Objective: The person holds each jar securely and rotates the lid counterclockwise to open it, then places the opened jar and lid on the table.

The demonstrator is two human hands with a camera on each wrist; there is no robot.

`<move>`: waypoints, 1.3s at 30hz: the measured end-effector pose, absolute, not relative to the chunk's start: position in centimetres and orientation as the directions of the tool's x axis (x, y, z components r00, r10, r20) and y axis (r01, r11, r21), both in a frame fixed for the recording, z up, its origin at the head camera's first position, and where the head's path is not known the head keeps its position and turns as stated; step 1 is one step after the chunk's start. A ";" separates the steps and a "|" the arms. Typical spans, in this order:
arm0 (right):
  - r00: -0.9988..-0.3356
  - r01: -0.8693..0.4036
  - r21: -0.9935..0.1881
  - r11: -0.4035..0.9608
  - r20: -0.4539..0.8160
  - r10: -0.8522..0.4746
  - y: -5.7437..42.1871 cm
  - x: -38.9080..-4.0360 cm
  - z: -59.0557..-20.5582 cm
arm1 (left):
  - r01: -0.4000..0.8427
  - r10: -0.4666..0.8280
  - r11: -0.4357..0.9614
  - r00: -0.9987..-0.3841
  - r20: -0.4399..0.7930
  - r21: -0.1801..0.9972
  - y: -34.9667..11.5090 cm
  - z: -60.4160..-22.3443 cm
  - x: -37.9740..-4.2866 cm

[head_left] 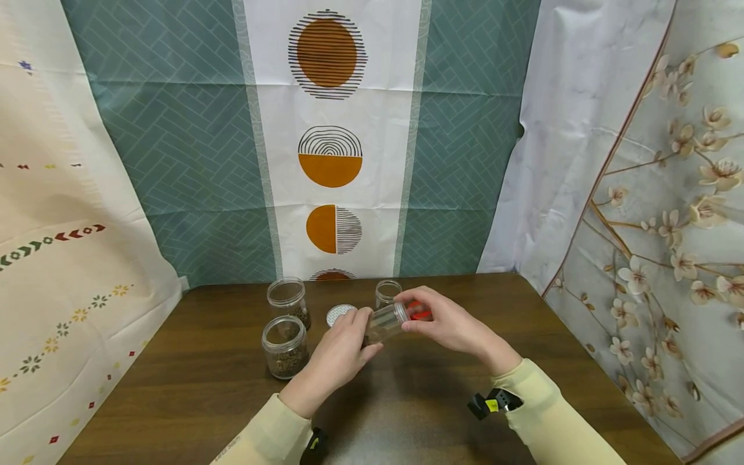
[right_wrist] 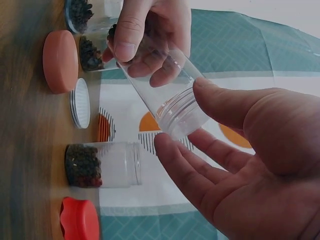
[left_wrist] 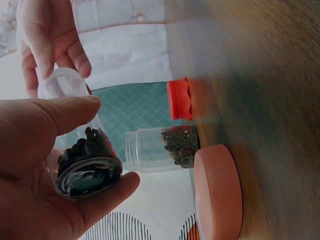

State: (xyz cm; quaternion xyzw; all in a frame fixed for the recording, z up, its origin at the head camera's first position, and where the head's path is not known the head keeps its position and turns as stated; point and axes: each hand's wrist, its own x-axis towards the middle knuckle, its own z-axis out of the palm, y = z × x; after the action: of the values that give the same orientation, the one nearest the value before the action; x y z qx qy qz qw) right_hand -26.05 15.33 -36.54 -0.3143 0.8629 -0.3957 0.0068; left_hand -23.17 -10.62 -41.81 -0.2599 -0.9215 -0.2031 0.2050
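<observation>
My left hand [head_left: 343,345] grips a clear plastic jar [head_left: 383,324] by its lower part, with the thumb across its side. The jar leans over, its threaded neck toward the right, and dark bean-like pieces [left_wrist: 87,150] lie at its base. At the neck, my right hand [head_left: 438,316] holds the rim between thumb and fingertips, its palm facing the jar. Just behind the hands, a smaller clear jar [head_left: 388,294] stands upright without a lid, partly filled with similar dark pieces [right_wrist: 84,165]. A red scalloped lid [head_left: 420,310] lies beside it, partly hidden by my right fingers.
Two wider open jars [head_left: 285,349] with dark contents stand left of my left hand. A ridged white lid [head_left: 340,314] lies between them and the smaller jar. A peach-coloured round lid [left_wrist: 220,192] sits on the brown wooden table [head_left: 192,368]. Patterned cloths hang behind.
</observation>
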 end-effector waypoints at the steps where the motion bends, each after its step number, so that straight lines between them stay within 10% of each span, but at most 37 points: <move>1: -0.801 -0.539 -0.687 0.488 0.239 -0.549 15.3 -26.0 -36.5 | 0.562 0.396 0.783 -0.781 0.483 0.266 -10.6 -41.8 -23.2; 19: -0.851 -0.370 -0.799 0.474 0.087 -0.518 14.7 -26.4 -35.9 | 0.555 0.396 0.784 -0.792 0.465 0.277 -10.6 -41.7 -23.1; 39: -0.817 -0.507 -0.679 0.531 0.183 -0.546 15.0 -26.3 -36.1 | 0.558 0.405 0.782 -0.793 0.456 0.276 -10.7 -41.6 -23.2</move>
State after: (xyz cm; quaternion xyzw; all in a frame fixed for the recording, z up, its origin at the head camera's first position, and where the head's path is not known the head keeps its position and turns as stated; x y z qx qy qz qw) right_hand -26.29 15.00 -36.06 -0.3011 0.8746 -0.3791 0.0261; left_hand -23.16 -10.71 -41.61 -0.2604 -0.9248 -0.2027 0.1894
